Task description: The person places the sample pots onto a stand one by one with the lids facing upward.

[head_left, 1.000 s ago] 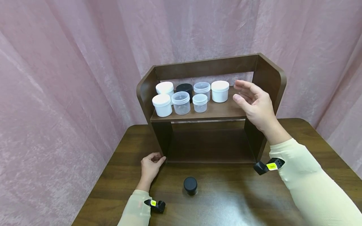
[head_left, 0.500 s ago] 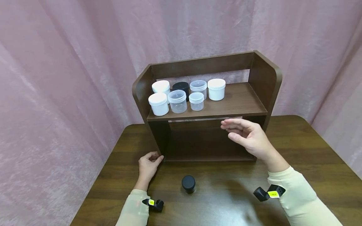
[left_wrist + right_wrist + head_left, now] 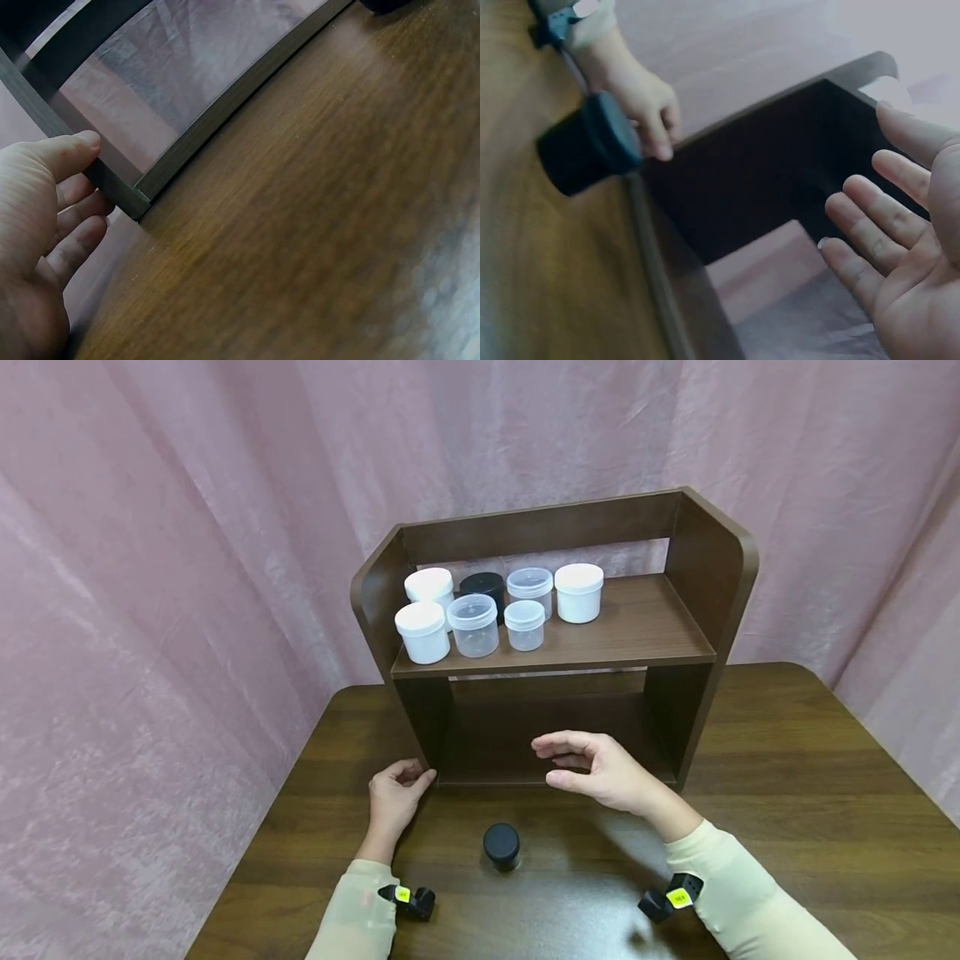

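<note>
A small jar with a black lid (image 3: 501, 847) stands upright on the table in front of a brown two-tier shelf (image 3: 600, 652). My right hand (image 3: 600, 772) hovers above and to the right of this jar, fingers loosely bent and holding nothing. In the right wrist view, the same dark jar (image 3: 585, 142) appears beyond the spread fingers (image 3: 870, 247). My left hand (image 3: 396, 797) grips the lower front edge of the shelf's left side panel. The left wrist view shows the thumb (image 3: 79, 150) on that panel's edge, with the other fingers on its outer side.
On the upper tier, toward the left, stand several lidded jars: white ones (image 3: 424, 639), clear ones (image 3: 474, 631) and a black one (image 3: 483, 587). The wooden table (image 3: 787, 777) extends to both sides. A pink curtain (image 3: 225, 527) hangs behind.
My right hand has come down from beside the upper tier's right end and leftward, toward the black-lidded jar on the table. The left hand stays at the shelf's corner.
</note>
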Demonstrator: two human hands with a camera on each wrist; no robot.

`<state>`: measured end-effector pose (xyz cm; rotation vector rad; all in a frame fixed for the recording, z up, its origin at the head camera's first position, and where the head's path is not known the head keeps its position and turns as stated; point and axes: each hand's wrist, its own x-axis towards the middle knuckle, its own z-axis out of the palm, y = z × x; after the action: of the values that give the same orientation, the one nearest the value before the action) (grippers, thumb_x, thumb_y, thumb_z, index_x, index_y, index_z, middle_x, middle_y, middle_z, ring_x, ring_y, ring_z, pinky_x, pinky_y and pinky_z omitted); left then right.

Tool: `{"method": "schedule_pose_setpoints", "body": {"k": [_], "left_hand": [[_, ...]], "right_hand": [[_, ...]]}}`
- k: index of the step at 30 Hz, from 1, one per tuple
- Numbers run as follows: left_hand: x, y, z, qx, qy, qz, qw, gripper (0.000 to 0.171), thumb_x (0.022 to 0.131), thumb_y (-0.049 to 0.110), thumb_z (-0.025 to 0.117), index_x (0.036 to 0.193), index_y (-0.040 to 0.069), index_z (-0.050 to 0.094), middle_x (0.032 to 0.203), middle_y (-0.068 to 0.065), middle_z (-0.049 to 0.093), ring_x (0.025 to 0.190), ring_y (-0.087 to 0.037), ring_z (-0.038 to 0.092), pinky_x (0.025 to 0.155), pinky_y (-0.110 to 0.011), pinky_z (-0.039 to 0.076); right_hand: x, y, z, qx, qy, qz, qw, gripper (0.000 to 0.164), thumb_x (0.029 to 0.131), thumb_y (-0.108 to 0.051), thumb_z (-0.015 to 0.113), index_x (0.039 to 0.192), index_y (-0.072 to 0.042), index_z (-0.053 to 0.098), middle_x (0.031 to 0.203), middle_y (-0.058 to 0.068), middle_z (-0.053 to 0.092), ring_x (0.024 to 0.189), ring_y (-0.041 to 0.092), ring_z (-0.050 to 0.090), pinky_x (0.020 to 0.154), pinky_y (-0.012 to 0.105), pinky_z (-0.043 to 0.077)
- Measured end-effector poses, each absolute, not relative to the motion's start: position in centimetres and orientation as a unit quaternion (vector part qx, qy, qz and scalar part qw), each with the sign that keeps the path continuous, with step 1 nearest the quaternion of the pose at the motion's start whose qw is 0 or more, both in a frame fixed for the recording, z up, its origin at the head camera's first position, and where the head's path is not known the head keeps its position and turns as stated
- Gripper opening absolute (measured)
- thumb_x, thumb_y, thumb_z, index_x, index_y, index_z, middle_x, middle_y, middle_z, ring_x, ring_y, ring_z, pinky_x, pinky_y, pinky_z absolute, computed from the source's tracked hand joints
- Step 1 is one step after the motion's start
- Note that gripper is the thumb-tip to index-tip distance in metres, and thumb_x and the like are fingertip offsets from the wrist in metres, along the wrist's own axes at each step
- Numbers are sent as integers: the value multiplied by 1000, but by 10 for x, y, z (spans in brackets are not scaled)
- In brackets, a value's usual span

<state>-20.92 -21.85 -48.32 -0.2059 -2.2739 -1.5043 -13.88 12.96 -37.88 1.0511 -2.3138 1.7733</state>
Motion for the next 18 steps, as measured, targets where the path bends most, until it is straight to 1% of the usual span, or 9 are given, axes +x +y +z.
{"method": "schedule_pose_setpoints", "body": {"k": [4, 7, 13, 16, 18], "left_hand": [[-209, -219, -484, -73, -815, -539, 200, 13, 76, 10, 82, 84, 6, 72, 79, -6, 69, 74, -17, 67, 64, -20, 55], [-209, -219, -484, -72, -813, -542, 200, 13, 76, 9, 82, 84, 5, 72, 79, -6, 70, 74, -17, 67, 64, -20, 55], [-208, -218, -481, -80, -812, -540, 205, 14, 76, 9, 82, 84, 4, 72, 80, -7, 70, 74, -18, 68, 64, -19, 54], [-208, -217, -481, -83, -811, -540, 209, 14, 75, 9, 82, 84, 4, 72, 80, -9, 70, 74, -20, 68, 64, -18, 54], [-208, -217, -481, -82, -812, -539, 209, 14, 75, 9, 82, 84, 4, 72, 80, -9, 70, 75, -21, 68, 64, -18, 54]], "right_hand": [[-141, 118, -393, 340, -760, 553, -13, 44, 87, -16, 73, 128, -9, 59, 125, -1, 62, 116, 20, 57, 98, 43, 45], [-142, 112, -401, 349, -765, 540, -32, 46, 87, -19, 73, 130, -11, 58, 127, 0, 61, 117, 21, 56, 99, 44, 44], [-142, 104, -412, 353, -757, 543, -86, 48, 88, -19, 72, 131, -5, 55, 130, 5, 59, 119, 30, 55, 100, 46, 44], [-142, 100, -417, 353, -755, 540, -114, 48, 88, -19, 71, 132, -5, 55, 132, 6, 58, 121, 30, 54, 101, 46, 43], [-141, 97, -420, 354, -755, 537, -129, 49, 88, -19, 72, 132, -5, 54, 133, 10, 56, 122, 29, 53, 101, 46, 42]]}}
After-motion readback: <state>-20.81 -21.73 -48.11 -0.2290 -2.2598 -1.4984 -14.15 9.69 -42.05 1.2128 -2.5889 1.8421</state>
